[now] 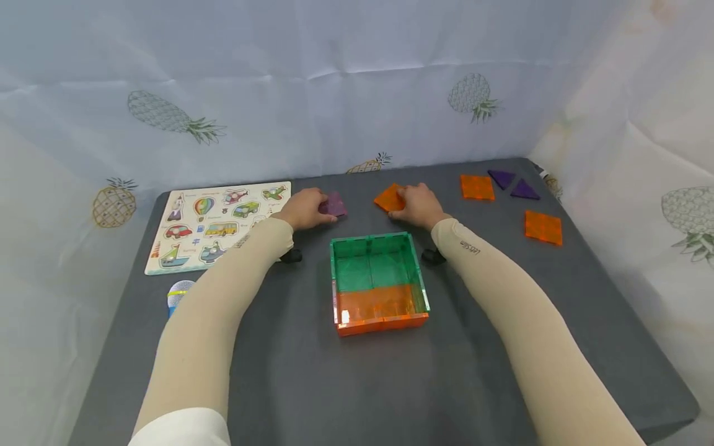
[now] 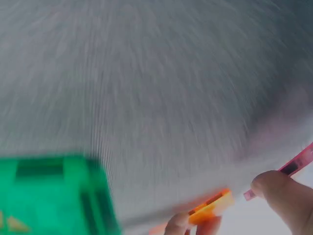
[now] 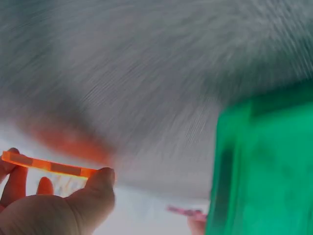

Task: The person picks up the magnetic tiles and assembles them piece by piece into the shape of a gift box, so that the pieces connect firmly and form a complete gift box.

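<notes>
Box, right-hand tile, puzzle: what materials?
Box: likely plastic, glossy, translucent; its rim glints and the colors look see-through.
Tile: seemingly similar plastic; its orange edge glows in the right wrist view.
Puzzle: probably wood, smooth finish, given the pale tan face with colored pictures; coated board possible.
</notes>
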A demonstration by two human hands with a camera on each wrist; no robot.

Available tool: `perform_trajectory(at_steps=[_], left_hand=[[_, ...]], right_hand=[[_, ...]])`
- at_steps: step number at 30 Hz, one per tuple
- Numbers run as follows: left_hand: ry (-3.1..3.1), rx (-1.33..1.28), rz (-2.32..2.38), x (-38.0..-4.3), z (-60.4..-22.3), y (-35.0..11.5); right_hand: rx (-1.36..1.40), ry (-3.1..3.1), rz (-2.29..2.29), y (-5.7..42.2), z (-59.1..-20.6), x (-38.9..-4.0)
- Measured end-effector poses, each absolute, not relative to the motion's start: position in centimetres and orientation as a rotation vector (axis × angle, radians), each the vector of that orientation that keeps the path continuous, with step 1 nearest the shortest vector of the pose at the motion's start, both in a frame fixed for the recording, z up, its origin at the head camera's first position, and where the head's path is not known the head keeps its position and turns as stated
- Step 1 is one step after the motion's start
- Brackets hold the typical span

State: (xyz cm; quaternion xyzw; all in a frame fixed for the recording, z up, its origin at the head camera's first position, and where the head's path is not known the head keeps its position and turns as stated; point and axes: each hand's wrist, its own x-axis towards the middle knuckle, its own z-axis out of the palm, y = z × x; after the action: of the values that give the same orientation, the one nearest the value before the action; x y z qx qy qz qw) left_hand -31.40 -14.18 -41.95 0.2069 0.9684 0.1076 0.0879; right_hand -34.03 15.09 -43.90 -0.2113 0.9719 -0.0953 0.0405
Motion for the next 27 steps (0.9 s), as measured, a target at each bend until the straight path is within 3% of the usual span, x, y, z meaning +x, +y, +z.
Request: perform_trajectory(at_steps=[4,10,16,27], left_hand=[[2.908,0.72,0.413,-29.7,-38.6,-13.9],[2.87,1.021,0.426,-23.8,-35.0,-13.1],[2.81,1.123,0.363,-20.3,-36.2,-11.7],[2.877,1.039,0.412,-19.6,-38.9,-10.2]], right_hand=[[-0.886,2.959,-0.499,16.4,-39.6,-32.6],[-1.4,2.707,-0.466,17.9,-34.9,-27.7],[-1.512,2.533,-0.378,18.1,-35.9,-25.0],[-1.467,2.492,-0.421,17.7,-39.0,-24.9]])
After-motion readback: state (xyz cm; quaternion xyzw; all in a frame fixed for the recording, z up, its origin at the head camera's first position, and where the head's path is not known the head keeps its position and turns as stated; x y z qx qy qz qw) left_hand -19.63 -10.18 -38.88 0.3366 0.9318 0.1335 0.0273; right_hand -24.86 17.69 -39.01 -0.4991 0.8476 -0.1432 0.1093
